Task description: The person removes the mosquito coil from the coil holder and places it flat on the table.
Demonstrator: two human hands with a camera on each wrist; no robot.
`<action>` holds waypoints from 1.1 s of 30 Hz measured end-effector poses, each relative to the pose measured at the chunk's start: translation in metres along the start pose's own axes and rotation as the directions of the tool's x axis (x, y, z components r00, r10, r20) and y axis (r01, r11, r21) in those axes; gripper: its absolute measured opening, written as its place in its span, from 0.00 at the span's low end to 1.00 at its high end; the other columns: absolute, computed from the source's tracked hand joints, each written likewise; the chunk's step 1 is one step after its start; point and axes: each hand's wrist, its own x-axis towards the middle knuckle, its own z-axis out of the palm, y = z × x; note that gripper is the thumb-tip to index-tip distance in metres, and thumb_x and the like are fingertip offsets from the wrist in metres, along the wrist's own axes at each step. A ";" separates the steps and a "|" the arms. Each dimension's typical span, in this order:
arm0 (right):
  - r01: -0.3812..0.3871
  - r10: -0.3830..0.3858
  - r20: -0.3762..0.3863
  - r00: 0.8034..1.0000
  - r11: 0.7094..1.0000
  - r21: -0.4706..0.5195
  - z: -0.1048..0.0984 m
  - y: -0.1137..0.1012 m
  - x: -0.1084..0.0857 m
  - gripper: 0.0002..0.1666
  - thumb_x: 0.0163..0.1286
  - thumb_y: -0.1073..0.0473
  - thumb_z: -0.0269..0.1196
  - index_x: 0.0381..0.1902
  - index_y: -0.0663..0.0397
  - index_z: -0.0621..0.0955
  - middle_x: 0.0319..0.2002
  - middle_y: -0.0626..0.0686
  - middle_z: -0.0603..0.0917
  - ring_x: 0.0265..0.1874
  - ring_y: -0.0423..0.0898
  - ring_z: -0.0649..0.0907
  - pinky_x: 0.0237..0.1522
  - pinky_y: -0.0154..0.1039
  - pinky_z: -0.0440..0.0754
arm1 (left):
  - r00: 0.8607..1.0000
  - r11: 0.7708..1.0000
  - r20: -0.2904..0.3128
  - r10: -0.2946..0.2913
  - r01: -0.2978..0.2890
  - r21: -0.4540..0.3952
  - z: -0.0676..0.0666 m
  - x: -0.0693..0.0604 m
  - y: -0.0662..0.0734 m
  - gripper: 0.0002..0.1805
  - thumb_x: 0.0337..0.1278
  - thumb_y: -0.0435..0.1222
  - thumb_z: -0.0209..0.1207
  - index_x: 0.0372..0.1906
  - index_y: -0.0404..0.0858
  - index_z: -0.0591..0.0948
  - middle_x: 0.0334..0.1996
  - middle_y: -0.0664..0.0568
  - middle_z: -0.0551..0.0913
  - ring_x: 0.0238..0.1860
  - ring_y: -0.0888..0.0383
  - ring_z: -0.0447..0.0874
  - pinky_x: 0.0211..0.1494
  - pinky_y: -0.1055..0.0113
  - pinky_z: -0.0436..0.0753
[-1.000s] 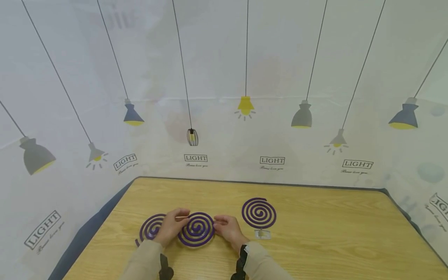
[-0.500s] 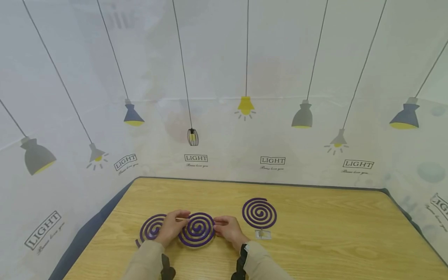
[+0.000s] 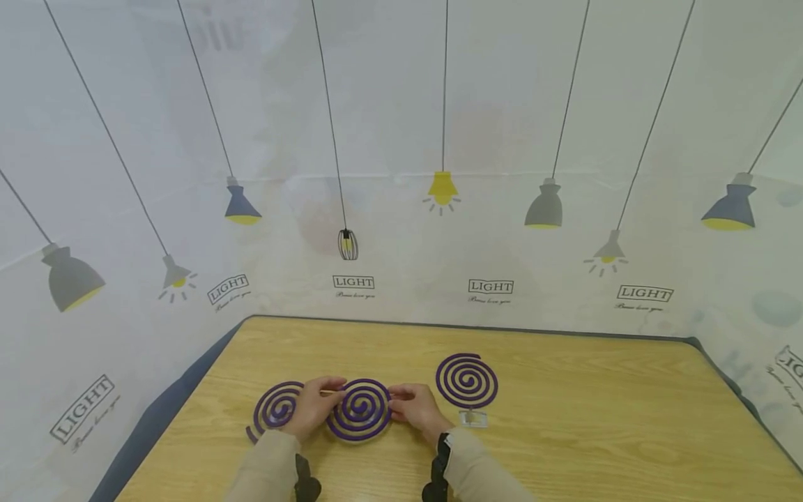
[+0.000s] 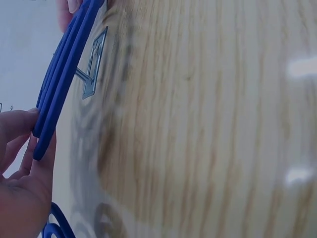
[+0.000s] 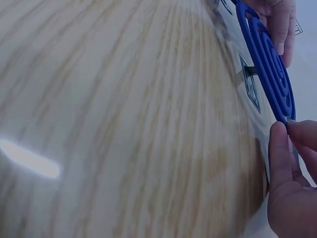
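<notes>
A purple mosquito coil (image 3: 360, 410) lies between my two hands, looking blue in both wrist views. My left hand (image 3: 315, 410) pinches its left rim between thumb and fingers. Its right rim is pinched by my right hand (image 3: 419, 411). Under the coil, a flat metal stand (image 4: 95, 63) rests on the table, its upright prong reaching the coil's underside. The coil is held level, a little above the tabletop. Whether the prong sits in the coil's centre cannot be told.
A second mosquito coil (image 3: 276, 404) lies left, partly behind my left hand. On the right another coil (image 3: 467, 381) is close to a metal stand (image 3: 473, 418). The wooden table (image 3: 596, 418) meets a lamp-printed cloth wall (image 3: 401, 237) at its back.
Both hands and the coil between them shift very slightly right in the head view, while the whole scene also drifts a little that way. Both grips stay as they were.
</notes>
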 end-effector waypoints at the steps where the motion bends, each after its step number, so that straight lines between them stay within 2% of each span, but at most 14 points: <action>1: -0.003 0.003 0.003 1.000 1.000 -0.006 -0.002 -0.001 0.000 0.16 0.56 0.75 0.57 0.45 0.73 0.75 0.35 0.58 0.80 0.29 0.42 0.80 0.32 0.36 0.81 | 1.000 1.000 0.002 -0.008 0.008 -0.005 0.001 0.000 0.000 0.11 0.48 0.25 0.57 0.40 0.25 0.78 0.35 0.39 0.79 0.34 0.49 0.79 0.35 0.66 0.79; 8: 0.008 -0.008 0.022 1.000 0.999 -0.038 -0.015 -0.003 0.000 0.16 0.57 0.75 0.57 0.45 0.73 0.75 0.36 0.58 0.80 0.30 0.43 0.80 0.33 0.36 0.81 | 1.000 1.000 0.023 0.018 -0.018 -0.018 0.012 0.001 0.001 0.11 0.49 0.25 0.56 0.40 0.24 0.78 0.34 0.40 0.79 0.34 0.49 0.79 0.36 0.65 0.79; 13: 0.035 -0.031 0.039 0.999 0.996 -0.085 -0.028 -0.005 -0.003 0.16 0.57 0.74 0.56 0.45 0.73 0.75 0.36 0.59 0.80 0.31 0.43 0.79 0.32 0.36 0.81 | 0.998 1.000 0.061 0.007 -0.006 -0.025 0.021 0.001 0.005 0.11 0.51 0.26 0.55 0.42 0.25 0.78 0.35 0.41 0.78 0.35 0.51 0.77 0.36 0.66 0.78; 19: 0.124 -0.113 0.070 0.991 0.972 -0.200 -0.044 -0.013 -0.010 0.15 0.57 0.74 0.56 0.44 0.76 0.74 0.35 0.62 0.79 0.30 0.47 0.79 0.31 0.38 0.81 | 0.997 0.999 0.082 0.010 -0.006 -0.044 0.032 0.001 0.011 0.11 0.51 0.25 0.55 0.42 0.26 0.78 0.35 0.43 0.78 0.35 0.52 0.76 0.37 0.65 0.78; 24: 0.146 -0.131 0.074 0.989 0.958 -0.248 -0.053 -0.009 -0.007 0.15 0.58 0.74 0.56 0.44 0.74 0.75 0.35 0.61 0.79 0.28 0.46 0.80 0.30 0.37 0.80 | 0.998 0.998 0.066 0.003 0.001 -0.070 0.042 0.000 0.012 0.11 0.51 0.26 0.56 0.41 0.27 0.78 0.33 0.45 0.78 0.34 0.54 0.76 0.35 0.67 0.77; 28: 0.189 -0.170 0.084 0.982 0.929 -0.318 -0.058 -0.010 -0.008 0.14 0.57 0.74 0.57 0.42 0.73 0.76 0.36 0.61 0.80 0.30 0.47 0.80 0.30 0.36 0.80 | 0.999 0.996 0.050 0.008 -0.004 -0.087 0.047 0.002 0.010 0.11 0.50 0.26 0.57 0.40 0.27 0.79 0.32 0.45 0.79 0.32 0.56 0.76 0.34 0.69 0.77; 33: 0.214 -0.197 0.084 0.977 0.879 -0.426 -0.064 -0.012 -0.012 0.13 0.56 0.72 0.58 0.41 0.70 0.78 0.37 0.60 0.80 0.34 0.49 0.79 0.34 0.36 0.78 | 0.999 0.994 0.047 0.025 -0.019 -0.111 0.054 0.000 0.012 0.12 0.49 0.27 0.58 0.40 0.26 0.79 0.32 0.43 0.79 0.31 0.55 0.77 0.34 0.70 0.77</action>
